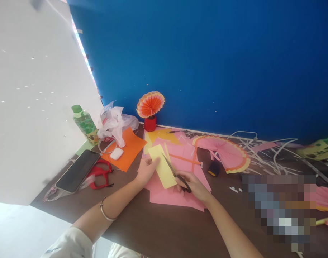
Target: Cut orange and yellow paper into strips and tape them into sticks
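My left hand (147, 169) pinches the left edge of a pale yellow paper rectangle (164, 172), thumb on top. In my right hand (192, 182) is a pair of dark scissors (175, 173), its fingers at the handles. The blades lie along the paper's right part, pointing up and left towards its upper end. Whether they are cutting through it I cannot tell. Beneath both hands spread pink paper sheets (177, 200), with a thin orange paper strip (184, 159) on top and yellow-orange paper (164, 136) farther back.
Leftwards lie orange paper (131, 147), a white earphone case (117, 154), a phone (78, 170), red ribbon (101, 175), a bottle (84, 122) and a plastic bag (114, 122). A paper rosette in a red pot (150, 124) stands behind. Rightwards are a pleated pink fan (225, 152), a black-yellow object (214, 168) and paper scraps (260, 154).
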Available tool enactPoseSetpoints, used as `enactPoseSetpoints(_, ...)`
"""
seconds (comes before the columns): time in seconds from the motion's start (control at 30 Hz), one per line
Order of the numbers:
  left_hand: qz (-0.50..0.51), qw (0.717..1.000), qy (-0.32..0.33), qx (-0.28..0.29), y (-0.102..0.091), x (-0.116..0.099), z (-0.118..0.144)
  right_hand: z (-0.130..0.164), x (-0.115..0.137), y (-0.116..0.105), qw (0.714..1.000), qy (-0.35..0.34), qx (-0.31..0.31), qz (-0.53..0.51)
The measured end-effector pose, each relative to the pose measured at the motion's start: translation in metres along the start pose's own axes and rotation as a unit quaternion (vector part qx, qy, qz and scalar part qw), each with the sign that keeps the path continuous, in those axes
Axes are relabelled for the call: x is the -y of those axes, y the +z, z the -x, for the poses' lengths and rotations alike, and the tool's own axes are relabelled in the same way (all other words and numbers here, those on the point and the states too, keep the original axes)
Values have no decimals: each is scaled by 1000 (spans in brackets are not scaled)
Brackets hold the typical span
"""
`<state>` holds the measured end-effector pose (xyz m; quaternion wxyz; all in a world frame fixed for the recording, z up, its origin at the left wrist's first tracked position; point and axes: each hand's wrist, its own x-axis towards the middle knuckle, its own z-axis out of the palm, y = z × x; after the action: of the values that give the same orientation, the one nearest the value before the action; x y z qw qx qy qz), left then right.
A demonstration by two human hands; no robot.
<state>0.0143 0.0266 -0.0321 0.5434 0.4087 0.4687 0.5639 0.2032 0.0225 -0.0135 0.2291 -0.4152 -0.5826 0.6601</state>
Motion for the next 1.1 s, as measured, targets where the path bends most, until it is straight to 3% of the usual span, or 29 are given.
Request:
enactPoseSetpoints(0.2,-26,999,12,-46,-2,4,-3,-1,-2,-2,1000,3,4,6)
enactPoseSetpoints(0.63,-65,994,18,-83,0,7,0,-2,-7,1,1000,-15,1,5)
enactPoseSetpoints(1.1,-61,995,22,-81,0,7,0,-2,-7,2,1000,-19,-3,3)
